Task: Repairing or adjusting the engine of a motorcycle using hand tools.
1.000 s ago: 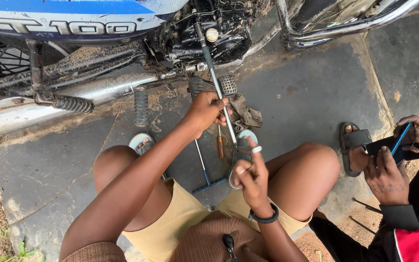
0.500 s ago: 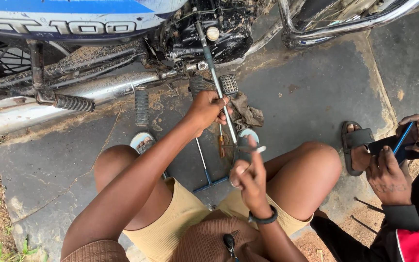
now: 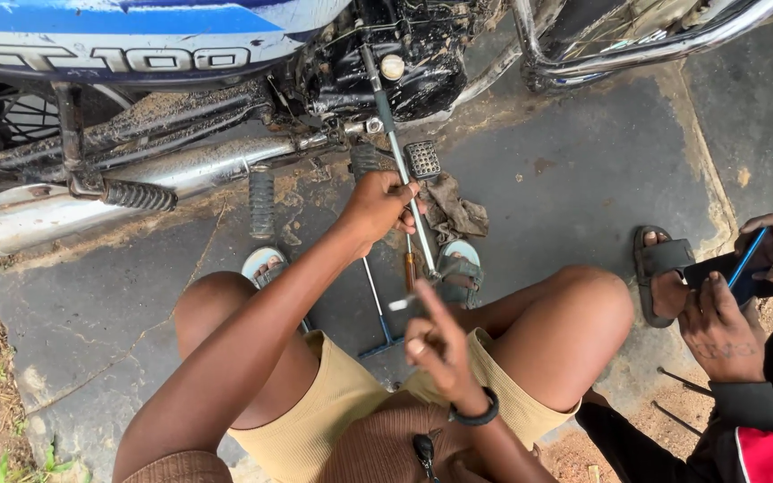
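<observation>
Here, the left hand (image 3: 378, 207) was closed around the long metal rod (image 3: 395, 152), whose upper end met the black engine case (image 3: 386, 80) above the fingers and whose shaft ran down past them toward the sandalled foot (image 3: 458, 268). The right hand (image 3: 436, 344), just below, pinched a small pale piece (image 3: 402, 304) between thumb and fingertips, clear of the rod.

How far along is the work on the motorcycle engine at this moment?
Done: a T-handle tool and a rag lie on the pavement, nothing visibly removed. In hand: the left hand grips a long wrench seated on the engine; the right hand pinches a small pale piece. Left: the fastener's state is hidden.
</observation>
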